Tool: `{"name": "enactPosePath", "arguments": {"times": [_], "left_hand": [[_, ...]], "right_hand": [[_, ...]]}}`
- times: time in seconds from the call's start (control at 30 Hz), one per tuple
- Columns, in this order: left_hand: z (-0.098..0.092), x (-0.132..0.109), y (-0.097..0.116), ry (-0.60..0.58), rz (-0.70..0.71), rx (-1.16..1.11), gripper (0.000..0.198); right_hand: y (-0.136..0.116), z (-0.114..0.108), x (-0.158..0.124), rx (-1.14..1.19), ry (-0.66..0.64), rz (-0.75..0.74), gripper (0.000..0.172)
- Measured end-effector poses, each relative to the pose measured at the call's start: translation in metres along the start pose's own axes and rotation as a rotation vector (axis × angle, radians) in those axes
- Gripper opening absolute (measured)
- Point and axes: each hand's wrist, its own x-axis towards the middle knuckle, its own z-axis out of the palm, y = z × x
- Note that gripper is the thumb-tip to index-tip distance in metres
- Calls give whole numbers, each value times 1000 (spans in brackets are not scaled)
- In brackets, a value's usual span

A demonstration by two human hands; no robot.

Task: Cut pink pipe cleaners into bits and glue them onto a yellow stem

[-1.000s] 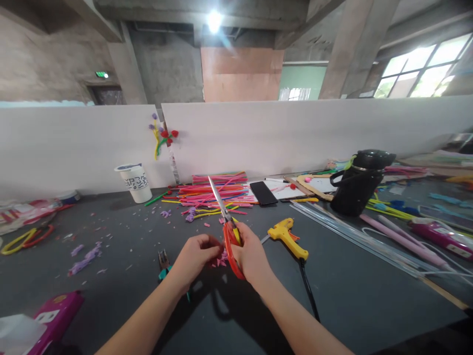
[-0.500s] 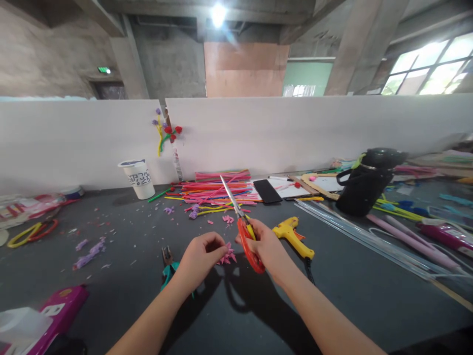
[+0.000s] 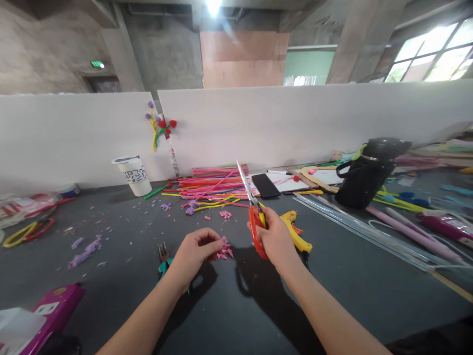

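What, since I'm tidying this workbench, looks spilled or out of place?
Crumpled purple scraps and tiny pale flecks lie strewn on the dark grey tabletop, left of the left hand; loose and ungathered, as if spilled.

Across the near side, a dark grey tabletop [image 3: 351,291]. Behind it, tall white partition panels [image 3: 295,118] with a narrow gap left of centre. Beyond, a raw concrete wall [image 3: 44,54], thick pillars [image 3: 351,44] and overhead beams. On the left, a lit green exit sign [image 3: 97,64] above a dark doorway [image 3: 103,85]; midway, pinkish-brown boarding [image 3: 244,59] beside a mint-green wall [image 3: 310,61]. Overhead, a glaring white lamp [image 3: 213,6]; far right, bright multi-pane windows [image 3: 432,54].
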Motion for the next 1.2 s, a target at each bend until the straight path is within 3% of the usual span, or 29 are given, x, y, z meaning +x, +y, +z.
{"name": "enactPosePath", "arguments": {"times": [0.2,0.37,0.47,0.57,0.7,0.87,1.03,1.2], "left_hand": [[6,-3,-2,-7,-5,-115,15],[9,-4,-1,-4,20,-27,9],[8,-5,1,61,81,-8,10],[3,-5,3,166,187,-54,10],[-7,-3,5,266,264,-199,10],[-11,-4,8,319,303,-334,6],[-7,-8,10,312,312,-407,3],[-5,-10,11,309,316,-436,5]], "right_hand": [[-11,19,-17,77,-167,69,19],[-10,29,-22,150,-185,25,22],[-7,26,-20,112,-186,-44,17],[-6,19,-19,-88,-170,-151,14],[-6,9,-22,-555,-165,-214,19],[-6,3,-32,-965,-193,-308,21],[2,4,-38,-1181,-205,-409,29],[7,5,-40,-1233,-167,-517,38]]}}
